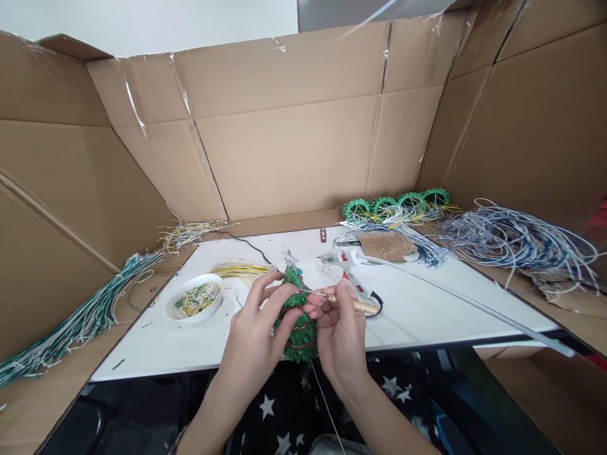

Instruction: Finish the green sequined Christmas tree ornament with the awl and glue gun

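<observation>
A small green beaded Christmas tree [301, 338] with a silver star-like top stands between my hands at the table's front edge. My left hand [263, 322] is closed around its left side, fingers and thumb on the upper branches. In my right hand [340, 338] is an awl [363, 306] with a pale wooden handle, its thin metal shaft pointing left into the tree. Whether the tip ends in a point or a hook is too small to see. A thin pale cord [327, 401] hangs below the tree over a star-patterned dark cloth.
A white bowl [171, 306] of cut wire bits and a yellow wire bundle [246, 271] lie left. A white power strip [363, 284], cardboard piece [386, 245], green rings [411, 203] and coiled wires [516, 243] lie right. Cardboard walls [284, 151] enclose the table.
</observation>
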Motion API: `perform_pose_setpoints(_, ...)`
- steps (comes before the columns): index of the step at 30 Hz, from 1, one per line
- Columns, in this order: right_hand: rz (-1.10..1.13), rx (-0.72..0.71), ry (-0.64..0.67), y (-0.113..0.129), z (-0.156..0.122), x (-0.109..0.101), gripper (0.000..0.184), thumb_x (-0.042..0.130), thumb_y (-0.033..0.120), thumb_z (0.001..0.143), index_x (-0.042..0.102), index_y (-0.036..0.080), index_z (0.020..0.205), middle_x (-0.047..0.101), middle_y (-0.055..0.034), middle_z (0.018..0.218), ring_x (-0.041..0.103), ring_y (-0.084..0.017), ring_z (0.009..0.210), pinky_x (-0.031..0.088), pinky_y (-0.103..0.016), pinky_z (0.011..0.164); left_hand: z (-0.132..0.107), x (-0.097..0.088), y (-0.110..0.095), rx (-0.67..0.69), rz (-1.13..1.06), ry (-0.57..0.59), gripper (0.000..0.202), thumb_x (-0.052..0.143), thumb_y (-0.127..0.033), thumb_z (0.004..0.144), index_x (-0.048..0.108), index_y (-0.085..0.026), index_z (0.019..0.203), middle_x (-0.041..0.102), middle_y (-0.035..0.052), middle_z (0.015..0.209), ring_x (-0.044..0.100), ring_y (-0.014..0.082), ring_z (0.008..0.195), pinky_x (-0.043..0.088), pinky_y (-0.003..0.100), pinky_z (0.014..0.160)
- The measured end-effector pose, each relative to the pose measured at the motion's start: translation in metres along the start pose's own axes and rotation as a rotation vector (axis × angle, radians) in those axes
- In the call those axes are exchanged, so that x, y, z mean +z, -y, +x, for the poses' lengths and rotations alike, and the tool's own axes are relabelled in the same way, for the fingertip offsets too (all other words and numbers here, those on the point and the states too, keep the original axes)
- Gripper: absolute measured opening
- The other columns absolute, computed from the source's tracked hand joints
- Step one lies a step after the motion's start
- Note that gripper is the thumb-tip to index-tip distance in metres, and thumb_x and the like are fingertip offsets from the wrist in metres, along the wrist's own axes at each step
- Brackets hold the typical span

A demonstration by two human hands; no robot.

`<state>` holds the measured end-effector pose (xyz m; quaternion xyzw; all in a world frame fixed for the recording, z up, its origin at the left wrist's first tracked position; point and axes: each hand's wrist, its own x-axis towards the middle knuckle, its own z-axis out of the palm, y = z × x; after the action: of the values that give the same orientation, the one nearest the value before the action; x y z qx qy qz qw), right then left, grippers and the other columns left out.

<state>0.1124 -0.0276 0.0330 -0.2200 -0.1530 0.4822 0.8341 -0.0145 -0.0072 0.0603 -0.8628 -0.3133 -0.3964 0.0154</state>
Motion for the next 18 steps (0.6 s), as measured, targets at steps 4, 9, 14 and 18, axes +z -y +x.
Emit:
perform_pose_setpoints(4,0.013,0.015,-0.005,-0.0003,-0.0021,-0.0003,0.034,0.079,0.049,0.075,0.068,0.016,0.070,0.073,-0.0019,0.062,0.065,-0.008,0.053,0.055,-0.016,0.056,-0.0009,0.0004,-0.0004,-0.031,-0.048,-0.011,0.024,0.056,-0.017,0.095,0.054,-0.026,0.117,0.053,0.0079,0.128,0.066,0.0201,0.113,0.062,0.027,0.081)
perform_pose_setpoints(9,0.008,-0.006,0.057,0.0011,-0.0041,0.0012,0.033,0.072,0.049,0.083,0.069,0.017,0.072,0.074,-0.0025,0.064,0.068,-0.009,0.058,0.056,-0.017,0.060,-0.0045,0.0011,0.0009,-0.081,-0.128,-0.026,0.027,0.056,-0.015,0.095,0.054,-0.028,0.118,0.054,0.0074,0.129,0.061,0.0205,0.120,0.063,0.027,0.082)
perform_pose_setpoints(14,-0.031,-0.079,0.127,0.0038,-0.0039,0.0013,0.032,0.068,0.045,0.087,0.068,0.017,0.072,0.073,-0.0024,0.063,0.069,-0.010,0.057,0.055,-0.017,0.057,-0.0063,0.0016,0.0017,-0.107,-0.251,-0.076,0.037,0.061,-0.014,0.092,0.052,-0.029,0.124,0.053,0.0081,0.133,0.059,0.0196,0.123,0.063,0.026,0.082)
perform_pose_setpoints(18,-0.071,-0.149,0.199,0.0057,-0.0087,-0.0021,0.028,0.065,0.041,0.090,0.068,0.019,0.074,0.072,-0.0007,0.062,0.067,-0.010,0.053,0.052,-0.016,0.050,-0.0065,-0.0028,-0.0013,-0.030,-0.197,-0.152,0.035,0.065,-0.010,0.089,0.058,-0.024,0.120,0.055,0.0095,0.131,0.056,0.0208,0.124,0.059,0.032,0.093)
